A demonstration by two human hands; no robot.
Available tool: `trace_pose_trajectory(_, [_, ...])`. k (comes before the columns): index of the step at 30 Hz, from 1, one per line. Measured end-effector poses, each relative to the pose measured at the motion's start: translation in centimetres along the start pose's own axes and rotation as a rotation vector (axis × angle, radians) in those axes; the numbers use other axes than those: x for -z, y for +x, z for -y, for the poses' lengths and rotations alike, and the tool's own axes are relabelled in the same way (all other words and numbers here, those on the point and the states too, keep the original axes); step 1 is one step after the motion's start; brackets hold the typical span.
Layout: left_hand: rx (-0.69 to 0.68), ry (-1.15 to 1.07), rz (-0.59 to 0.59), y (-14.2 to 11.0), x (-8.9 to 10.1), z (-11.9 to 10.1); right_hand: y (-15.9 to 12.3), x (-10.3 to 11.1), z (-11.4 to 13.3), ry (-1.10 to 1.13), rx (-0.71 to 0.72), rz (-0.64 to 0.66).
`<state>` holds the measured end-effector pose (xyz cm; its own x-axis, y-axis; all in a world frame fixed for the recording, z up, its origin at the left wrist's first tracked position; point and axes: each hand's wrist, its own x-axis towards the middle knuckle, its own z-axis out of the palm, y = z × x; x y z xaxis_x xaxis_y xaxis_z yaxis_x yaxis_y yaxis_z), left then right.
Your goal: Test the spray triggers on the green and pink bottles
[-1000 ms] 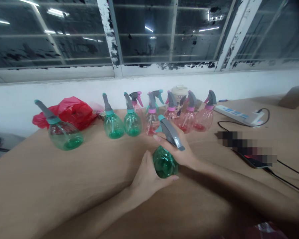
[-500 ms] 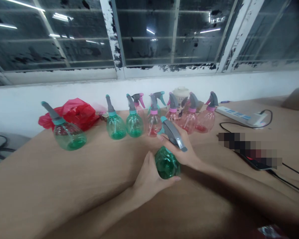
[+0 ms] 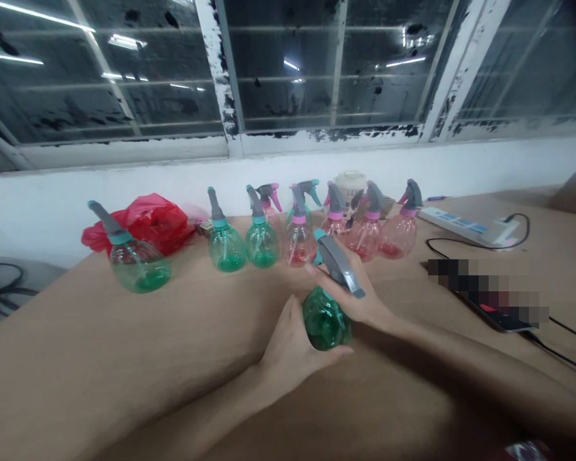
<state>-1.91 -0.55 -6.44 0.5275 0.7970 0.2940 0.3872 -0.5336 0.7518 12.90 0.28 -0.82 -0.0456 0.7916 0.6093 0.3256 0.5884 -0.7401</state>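
Observation:
A green spray bottle stands on the wooden table in front of me. My left hand cups its round body from below and the left, fingers wrapped round it. My right hand is closed round its grey and teal spray head. Behind it stands a row of spray bottles: green ones at the left and pink ones at the right. One more green bottle stands apart at the far left.
A red plastic bag lies at the back left by the wall. A white power strip with a black cable sits at the back right. A phone lies at the right. A paper cup stands behind the pink bottles.
The view has shifted slightly, so everything sits a little lower and to the right. Both hands keep the same hold on the green bottle.

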Motion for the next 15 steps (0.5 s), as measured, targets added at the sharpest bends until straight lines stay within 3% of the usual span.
trace_pose_trajectory(6, [-0.036,-0.012,-0.004,-0.1,0.1,-0.2,-0.2,-0.3,-0.4,0.038,-0.032,-0.028])
trace_pose_trajectory(12, [0.240,0.074,-0.016,-0.7,0.3,-0.8,-0.2,-0.1,-0.1,-0.019,-0.093,0.029])
trace_pose_trajectory(15, [0.239,0.083,-0.020,-1.5,1.3,-1.1,-0.8,0.1,0.0,-0.105,-0.028,0.069])
